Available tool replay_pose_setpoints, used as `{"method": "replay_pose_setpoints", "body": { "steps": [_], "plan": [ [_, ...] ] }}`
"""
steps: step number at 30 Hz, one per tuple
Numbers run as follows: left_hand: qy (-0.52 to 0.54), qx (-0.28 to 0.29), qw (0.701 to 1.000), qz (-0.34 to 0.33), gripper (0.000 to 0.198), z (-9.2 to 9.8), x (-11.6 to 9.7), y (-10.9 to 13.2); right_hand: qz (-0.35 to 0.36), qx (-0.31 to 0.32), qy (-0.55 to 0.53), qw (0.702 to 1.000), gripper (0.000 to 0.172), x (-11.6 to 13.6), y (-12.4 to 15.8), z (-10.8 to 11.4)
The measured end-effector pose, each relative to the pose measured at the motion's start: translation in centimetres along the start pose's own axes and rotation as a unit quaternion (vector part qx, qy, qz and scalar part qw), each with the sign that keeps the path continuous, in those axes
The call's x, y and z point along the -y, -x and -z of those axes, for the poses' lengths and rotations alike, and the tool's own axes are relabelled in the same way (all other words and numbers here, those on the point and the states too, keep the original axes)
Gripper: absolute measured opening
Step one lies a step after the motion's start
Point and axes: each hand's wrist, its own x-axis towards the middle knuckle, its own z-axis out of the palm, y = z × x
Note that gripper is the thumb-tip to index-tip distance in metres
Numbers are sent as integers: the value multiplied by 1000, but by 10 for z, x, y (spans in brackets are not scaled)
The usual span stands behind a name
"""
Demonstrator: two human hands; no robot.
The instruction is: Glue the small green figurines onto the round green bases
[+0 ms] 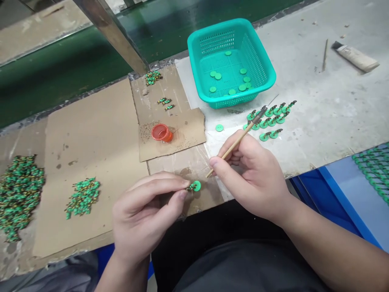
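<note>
"Over the cardboard sheet [197, 198], what's gripped?"

"I see the left hand [148, 215] pinching a green-based piece [194, 186], exposing it; the right hand [252, 178] holds a bamboo-handled brush [237, 144] pen-style, for control."

Bright, even light overall. Just soft shadows under the right hand [252, 178], and the worktop [328, 121] beyond it looks kinda washed out.
</note>
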Motion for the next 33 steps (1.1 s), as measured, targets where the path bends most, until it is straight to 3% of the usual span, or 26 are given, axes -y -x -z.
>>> {"method": "replay_pose_setpoints", "body": {
  "steps": [14,33],
  "plan": [
    [62,-7,998,-28,18,4,6,6,-30,-4,36,999,20,6,1,-1],
    [152,-34,986,53,15,2,0,4,-47,-11,70,996,16,4,6,-4]
  ]
}}
